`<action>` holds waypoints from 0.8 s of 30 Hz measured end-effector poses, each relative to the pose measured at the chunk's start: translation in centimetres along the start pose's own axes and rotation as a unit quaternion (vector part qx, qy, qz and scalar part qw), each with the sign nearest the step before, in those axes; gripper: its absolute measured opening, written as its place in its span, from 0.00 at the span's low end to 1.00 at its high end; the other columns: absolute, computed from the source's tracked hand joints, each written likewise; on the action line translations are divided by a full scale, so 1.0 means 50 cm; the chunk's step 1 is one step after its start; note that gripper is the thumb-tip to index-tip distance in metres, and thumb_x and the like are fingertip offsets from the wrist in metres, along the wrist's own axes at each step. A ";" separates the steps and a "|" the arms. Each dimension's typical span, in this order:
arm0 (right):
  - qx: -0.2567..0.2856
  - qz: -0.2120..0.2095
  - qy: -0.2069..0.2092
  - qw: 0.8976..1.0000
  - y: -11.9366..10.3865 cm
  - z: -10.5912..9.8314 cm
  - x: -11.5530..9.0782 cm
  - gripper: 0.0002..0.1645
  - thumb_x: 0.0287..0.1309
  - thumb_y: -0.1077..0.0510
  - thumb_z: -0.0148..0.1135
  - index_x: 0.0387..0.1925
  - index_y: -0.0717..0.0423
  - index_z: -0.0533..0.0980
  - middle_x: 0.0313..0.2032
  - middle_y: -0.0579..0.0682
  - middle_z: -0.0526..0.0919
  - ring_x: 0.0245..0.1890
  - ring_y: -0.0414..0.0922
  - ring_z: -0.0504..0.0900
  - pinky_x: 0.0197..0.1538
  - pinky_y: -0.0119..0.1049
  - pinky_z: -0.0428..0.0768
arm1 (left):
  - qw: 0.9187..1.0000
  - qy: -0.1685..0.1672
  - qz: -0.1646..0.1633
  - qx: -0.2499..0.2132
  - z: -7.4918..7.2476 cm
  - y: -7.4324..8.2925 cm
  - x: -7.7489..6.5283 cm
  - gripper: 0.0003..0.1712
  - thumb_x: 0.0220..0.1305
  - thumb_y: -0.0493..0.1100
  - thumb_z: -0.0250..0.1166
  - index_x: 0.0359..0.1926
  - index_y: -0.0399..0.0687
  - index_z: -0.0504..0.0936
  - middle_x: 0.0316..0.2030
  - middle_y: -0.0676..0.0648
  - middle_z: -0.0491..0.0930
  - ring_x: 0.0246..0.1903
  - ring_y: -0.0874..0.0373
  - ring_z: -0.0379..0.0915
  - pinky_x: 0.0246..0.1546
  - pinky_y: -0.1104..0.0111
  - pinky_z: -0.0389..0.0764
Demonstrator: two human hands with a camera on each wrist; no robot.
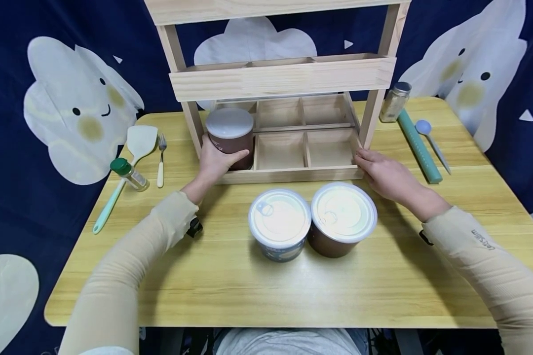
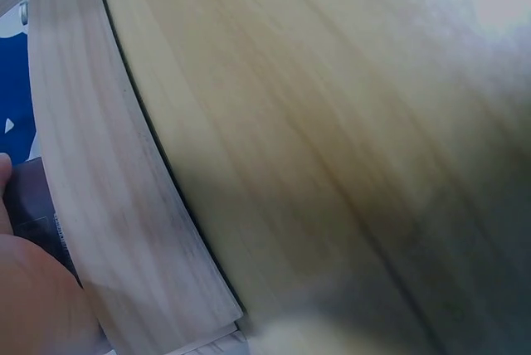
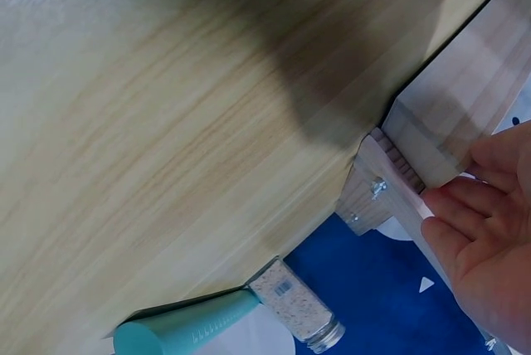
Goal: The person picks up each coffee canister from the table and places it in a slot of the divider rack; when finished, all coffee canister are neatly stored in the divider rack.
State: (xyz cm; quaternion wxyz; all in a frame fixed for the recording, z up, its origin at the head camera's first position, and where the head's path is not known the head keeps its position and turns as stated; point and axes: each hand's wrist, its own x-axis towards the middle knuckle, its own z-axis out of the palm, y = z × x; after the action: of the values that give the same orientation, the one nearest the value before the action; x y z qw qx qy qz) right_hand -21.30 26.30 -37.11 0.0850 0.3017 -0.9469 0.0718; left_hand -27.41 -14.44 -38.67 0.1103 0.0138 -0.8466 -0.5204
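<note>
A brown canister (image 1: 231, 140) with a pale lid stands in the front left compartment of a wooden spice rack (image 1: 288, 176). My left hand (image 1: 214, 160) grips it, thumb across its front and fingers round its left side. In the left wrist view, part of the hand (image 2: 41, 301) shows behind the rack's front board (image 2: 133, 172). At the rack's front right corner, my right hand (image 1: 387, 176) holds the wood; the right wrist view shows its bent fingers (image 3: 465, 206) at the board's end and post. Nearer me, a blue canister (image 1: 281, 227) and another brown canister (image 1: 337, 219) stand side by side.
Left lie a spatula (image 1: 141, 140), a green-capped shaker (image 1: 131, 173) and a fork (image 1: 161, 160). On the right are a glass shaker (image 1: 395, 102), a teal tube-shaped box (image 1: 419, 146) and a blue spoon (image 1: 431, 140). The rack's upper tier (image 1: 284, 79) overhangs the lower compartments.
</note>
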 end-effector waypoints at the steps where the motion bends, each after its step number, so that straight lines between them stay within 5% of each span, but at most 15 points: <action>1: 0.000 0.002 0.000 1.000 0.000 0.000 -0.001 0.25 0.58 0.71 0.60 0.58 0.72 0.73 0.63 0.71 0.72 0.62 0.68 0.72 0.61 0.61 0.75 | 1.000 -0.001 -0.001 0.005 0.000 0.001 0.000 0.63 0.39 0.47 0.82 0.71 0.42 0.52 0.67 0.40 0.64 0.67 0.49 0.63 0.71 0.61 0.64; 9: -0.001 0.003 0.002 1.000 0.000 0.001 -0.002 0.25 0.58 0.71 0.59 0.58 0.72 0.73 0.63 0.71 0.72 0.62 0.67 0.72 0.62 0.60 0.74 | 1.000 -0.016 -0.020 -0.005 -0.004 0.006 -0.007 0.64 0.42 0.45 0.81 0.73 0.41 0.49 0.69 0.39 0.62 0.68 0.48 0.61 0.73 0.59 0.62; 17: -0.002 0.004 0.000 1.000 -0.001 0.002 -0.003 0.25 0.59 0.70 0.59 0.59 0.73 0.73 0.63 0.71 0.72 0.63 0.67 0.72 0.62 0.60 0.74 | 1.000 -0.008 -0.005 -0.015 -0.015 0.013 -0.026 0.61 0.45 0.42 0.80 0.74 0.43 0.51 0.69 0.41 0.63 0.69 0.50 0.60 0.74 0.62 0.60; 24: 0.004 0.006 -0.003 1.000 0.000 -0.002 -0.004 0.25 0.58 0.71 0.59 0.59 0.73 0.72 0.63 0.72 0.71 0.63 0.68 0.72 0.61 0.61 0.74 | 0.998 -0.040 -0.014 -0.049 -0.045 0.039 -0.072 0.58 0.55 0.45 0.74 0.77 0.46 0.46 0.74 0.42 0.56 0.74 0.52 0.53 0.76 0.60 0.56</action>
State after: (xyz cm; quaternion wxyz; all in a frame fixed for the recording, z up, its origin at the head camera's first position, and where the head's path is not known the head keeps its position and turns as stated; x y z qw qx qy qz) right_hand -21.14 26.41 -37.04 0.0805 0.2965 -0.9486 0.0757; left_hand -23.28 -15.02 -36.58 0.0693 -0.0005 -0.8233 -0.5633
